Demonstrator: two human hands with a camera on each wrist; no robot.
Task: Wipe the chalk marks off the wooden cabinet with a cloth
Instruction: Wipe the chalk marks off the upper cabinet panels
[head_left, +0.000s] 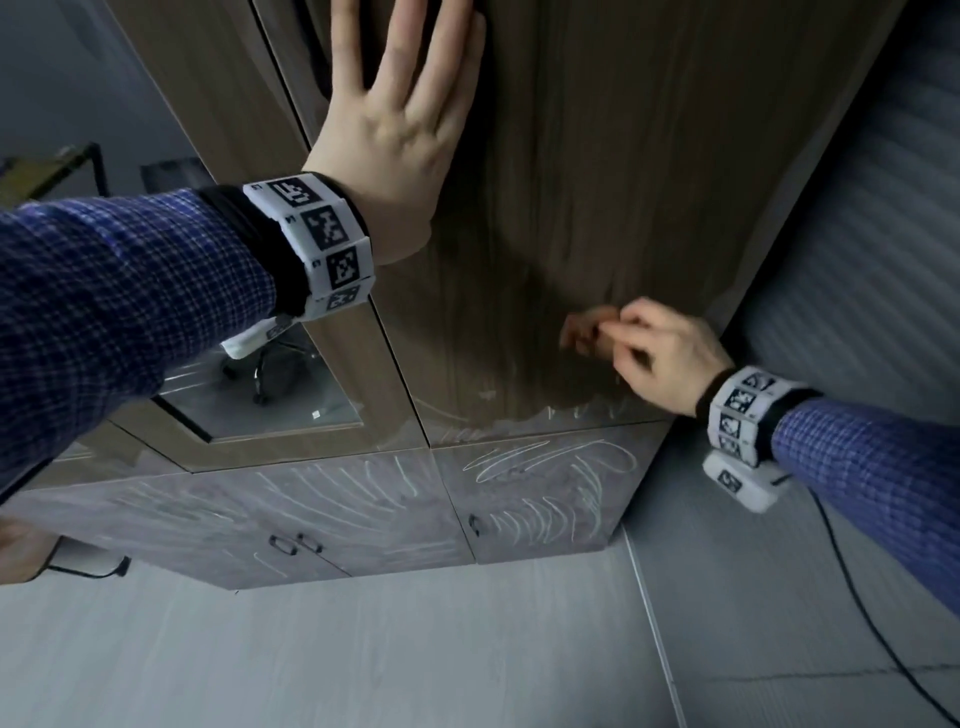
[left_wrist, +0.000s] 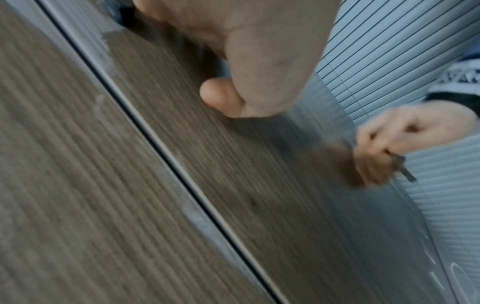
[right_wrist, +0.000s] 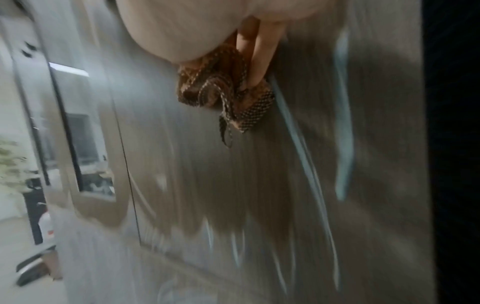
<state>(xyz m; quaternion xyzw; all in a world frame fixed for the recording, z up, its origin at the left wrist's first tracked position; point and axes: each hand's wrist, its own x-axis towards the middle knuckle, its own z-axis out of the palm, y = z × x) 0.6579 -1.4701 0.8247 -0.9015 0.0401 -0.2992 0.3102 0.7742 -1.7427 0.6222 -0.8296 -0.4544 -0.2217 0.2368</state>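
A tall wooden cabinet (head_left: 597, 182) fills the head view. My left hand (head_left: 400, 119) lies flat against its upper door, fingers straight and spread. Lower right, my right hand (head_left: 654, 348) grips a bunched brown patterned cloth (head_left: 587, 332) and presses it on the door. In the right wrist view the cloth (right_wrist: 226, 90) is crumpled under my fingers (right_wrist: 262, 59). White chalk marks (head_left: 540, 457) streak the door's bottom edge and the lower doors (head_left: 363, 493). The left wrist view shows my palm (left_wrist: 259, 61) on the wood and the right hand (left_wrist: 400, 135) beyond, blurred.
A glass-panelled door (head_left: 270, 395) sits to the left of the wiped door. Small black handles (head_left: 291, 543) are on the lower doors. A ribbed grey wall (head_left: 883, 234) stands close on the right, with a black cable (head_left: 857, 597) along the grey floor (head_left: 363, 665).
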